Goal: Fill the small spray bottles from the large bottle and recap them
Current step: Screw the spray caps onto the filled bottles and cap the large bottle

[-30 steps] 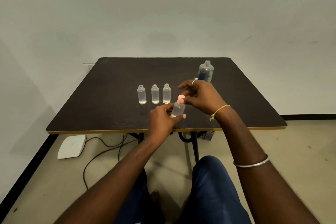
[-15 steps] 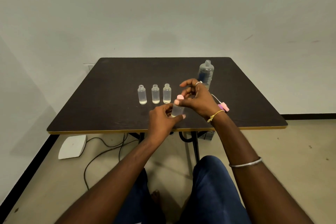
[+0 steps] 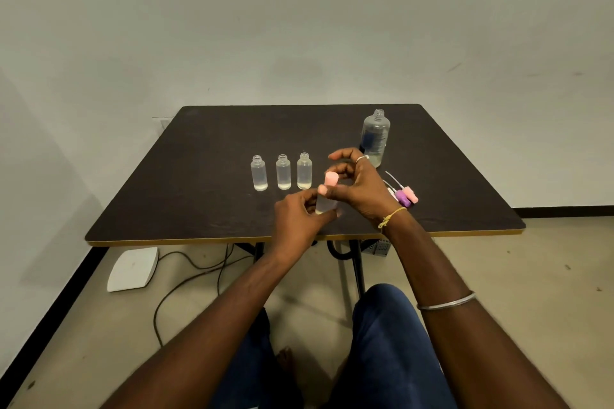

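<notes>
**Capping one small bottle above the counter's near edge**

Left hand [image 3: 299, 216] grips a small translucent plastic spray bottle [image 3: 325, 204] round its lower body, fingers [image 3: 307, 197] curled about it. The bottle is held slightly tilted, just above the dark counter [image 3: 199, 176], near the front edge.

Right hand [image 3: 362, 189] pinches the pink spray cap [image 3: 331, 180] sitting on that bottle's neck, thumb and curled fingers on its sides, forefinger arched above. Cannot tell whether the cap is screwed fully home.

Three uncapped small bottles [image 3: 283, 173] stand in a row just left of the hands, with liquid showing low in each. The large clear bottle [image 3: 375, 136] stands open behind the right hand. Spare pink and purple spray caps [image 3: 405, 195] lie beside the right wrist, thin dip tubes pointing away.

Handling, as judged:
- The small bottle looks light, thin-walled and smooth. It is likely to be slippery if wet and to give under a squeeze.
- Hold it low on the body, firm but not crushing.
- Turn the cap by its sides, not its top.
- The dip tubes look flimsy, so feed them straight.
</notes>
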